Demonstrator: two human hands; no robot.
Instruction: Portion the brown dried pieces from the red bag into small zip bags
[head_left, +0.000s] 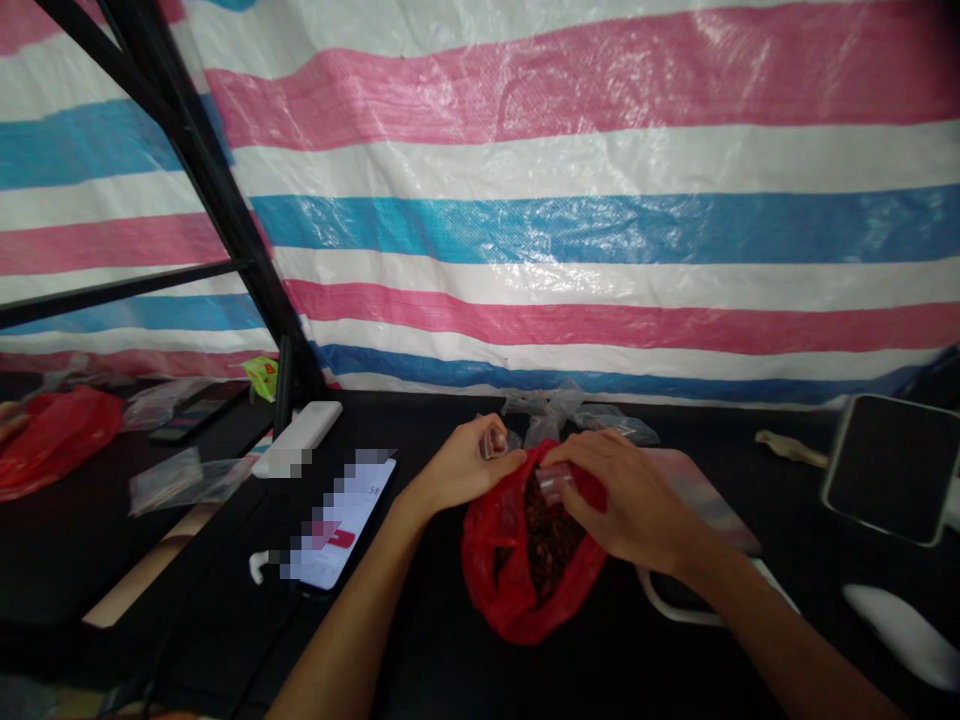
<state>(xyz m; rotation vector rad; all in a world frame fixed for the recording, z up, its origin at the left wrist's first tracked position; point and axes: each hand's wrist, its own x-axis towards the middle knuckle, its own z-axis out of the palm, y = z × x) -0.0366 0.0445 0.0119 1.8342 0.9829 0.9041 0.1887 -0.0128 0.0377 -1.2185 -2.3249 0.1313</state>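
A red plastic bag point(484, 575) stands with its mouth open on the black table, filled with dark brown, dried-looking pieces point(553, 545). My left hand point(466, 462) is at the bag's upper left rim, its fingers curled around a small clear plastic container point(494, 441); what lies inside it is too small to name. Over the bag's mouth, my right hand point(626, 490) pinches a small see-through plastic piece point(553, 484), just above the brown pieces. Its exact kind is unclear. Crumpled clear plastic bags point(555, 412) lie right behind both hands.
Left of my arm lie a lit phone point(349, 530), a white box-shaped device point(300, 435) and a white earbud point(258, 568). To the right are a pinkish flat pad point(694, 490), a white mouse point(904, 635) and a dark-screened device point(892, 468). Another red bag point(64, 435) sits far left.
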